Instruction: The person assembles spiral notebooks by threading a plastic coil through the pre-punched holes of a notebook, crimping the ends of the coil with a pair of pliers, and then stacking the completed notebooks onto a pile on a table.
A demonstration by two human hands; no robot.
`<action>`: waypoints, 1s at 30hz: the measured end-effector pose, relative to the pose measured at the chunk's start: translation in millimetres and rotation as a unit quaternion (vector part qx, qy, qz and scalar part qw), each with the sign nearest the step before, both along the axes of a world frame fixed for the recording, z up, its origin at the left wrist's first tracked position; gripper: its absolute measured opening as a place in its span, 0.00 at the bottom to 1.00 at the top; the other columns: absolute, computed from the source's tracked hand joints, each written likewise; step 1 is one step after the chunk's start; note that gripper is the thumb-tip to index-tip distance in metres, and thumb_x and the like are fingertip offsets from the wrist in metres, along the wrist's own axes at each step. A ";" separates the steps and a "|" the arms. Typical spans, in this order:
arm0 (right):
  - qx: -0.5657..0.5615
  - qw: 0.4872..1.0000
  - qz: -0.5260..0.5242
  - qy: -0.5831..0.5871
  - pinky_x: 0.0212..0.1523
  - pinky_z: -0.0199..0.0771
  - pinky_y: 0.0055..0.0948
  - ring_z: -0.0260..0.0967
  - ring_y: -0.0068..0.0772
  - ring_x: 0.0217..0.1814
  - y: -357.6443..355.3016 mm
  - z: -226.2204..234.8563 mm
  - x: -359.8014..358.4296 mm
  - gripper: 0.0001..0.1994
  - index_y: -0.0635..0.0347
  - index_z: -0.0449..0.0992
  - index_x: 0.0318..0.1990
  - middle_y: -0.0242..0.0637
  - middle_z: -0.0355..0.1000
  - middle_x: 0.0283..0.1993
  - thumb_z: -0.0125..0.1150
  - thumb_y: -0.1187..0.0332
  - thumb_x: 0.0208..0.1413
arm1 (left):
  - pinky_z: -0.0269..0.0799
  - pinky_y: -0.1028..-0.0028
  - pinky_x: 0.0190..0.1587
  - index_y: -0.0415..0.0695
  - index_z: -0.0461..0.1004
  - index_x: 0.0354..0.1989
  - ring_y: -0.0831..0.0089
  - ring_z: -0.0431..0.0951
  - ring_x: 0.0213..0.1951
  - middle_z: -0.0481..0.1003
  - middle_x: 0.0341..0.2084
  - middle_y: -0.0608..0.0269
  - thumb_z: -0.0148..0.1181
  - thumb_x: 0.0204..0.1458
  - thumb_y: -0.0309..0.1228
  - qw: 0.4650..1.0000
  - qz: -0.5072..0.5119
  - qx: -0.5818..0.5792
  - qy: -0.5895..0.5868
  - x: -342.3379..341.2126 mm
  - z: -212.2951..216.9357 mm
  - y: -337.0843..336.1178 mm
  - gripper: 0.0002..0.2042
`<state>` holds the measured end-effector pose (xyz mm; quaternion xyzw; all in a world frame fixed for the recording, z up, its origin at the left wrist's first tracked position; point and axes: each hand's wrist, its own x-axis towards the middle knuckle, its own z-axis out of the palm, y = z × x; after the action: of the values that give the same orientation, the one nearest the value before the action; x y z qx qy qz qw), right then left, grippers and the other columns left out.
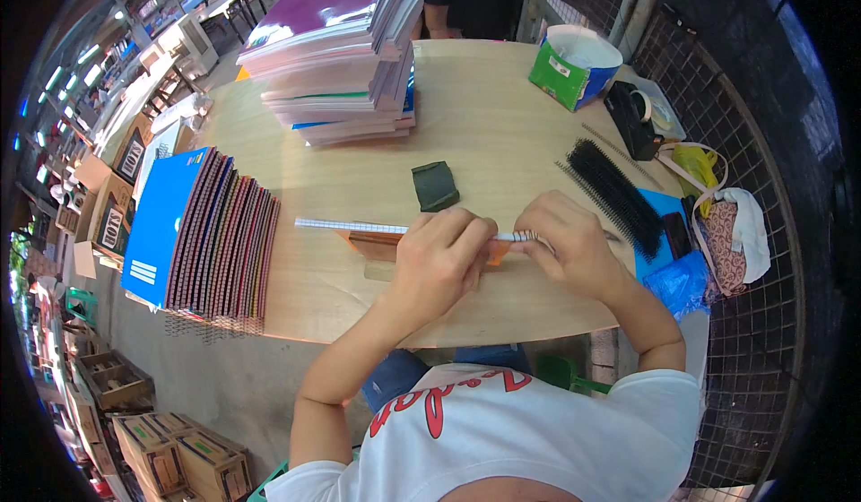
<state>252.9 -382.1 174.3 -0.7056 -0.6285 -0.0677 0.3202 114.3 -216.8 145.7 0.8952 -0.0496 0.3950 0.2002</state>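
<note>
1. Notebook [375, 246], its white edge uppermost, is held at the frame's center over the table [341, 179].
2. Left hand [444, 253] pinches that edge.
3. Right hand [569, 242] pinches its right end, at a coil [527, 235].

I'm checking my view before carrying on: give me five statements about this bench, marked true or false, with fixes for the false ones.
1. The left hand and right hand are both on one book. True.
2. The row of spiral-bound notebooks stands on the person's right. False: it stands on the left.
3. Black coils lie on the right side of the table. True.
4. The dark green piece lies on top of the purple-topped pile. False: it lies on the table, between the pile and the hands.
5. A green and blue container stands toward the far right of the table. True.
</note>
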 end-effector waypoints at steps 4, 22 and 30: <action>-0.082 0.990 0.050 -0.101 0.42 0.71 0.37 0.71 0.39 0.41 -3.7 3.6 -5.2 0.11 0.58 0.79 0.42 0.37 0.74 0.40 0.65 0.65 0.53 | 0.64 0.66 0.34 0.48 0.75 0.35 0.67 0.75 0.31 0.75 0.31 0.66 0.67 0.44 0.26 0.999 -0.002 0.032 0.027 -9.2 -16.2 -1.5 0.10; -0.210 0.853 0.283 0.384 0.51 0.70 0.32 0.72 0.37 0.46 74.9 -32.3 115.3 0.25 0.58 0.79 0.55 0.42 0.76 0.37 0.64 0.53 0.54 | 0.57 0.63 0.43 0.54 0.76 0.31 0.68 0.71 0.33 0.72 0.30 0.72 0.68 0.46 0.44 0.990 0.133 0.049 0.017 -6.4 -8.0 -5.7 0.11; -0.156 0.768 0.447 0.431 0.55 0.69 0.34 0.72 0.43 0.54 30.3 -7.3 101.1 0.32 0.65 0.80 0.51 0.51 0.75 0.53 0.58 0.42 0.53 | 0.56 0.63 0.41 0.52 0.74 0.29 0.68 0.71 0.32 0.71 0.28 0.70 0.72 0.43 0.42 0.993 0.104 0.043 0.024 -1.2 -7.4 -3.2 0.13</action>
<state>354.0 -351.8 167.1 -0.3403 -0.6709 0.4932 0.4369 113.1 -220.0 138.3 0.9125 0.0322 0.3895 0.1206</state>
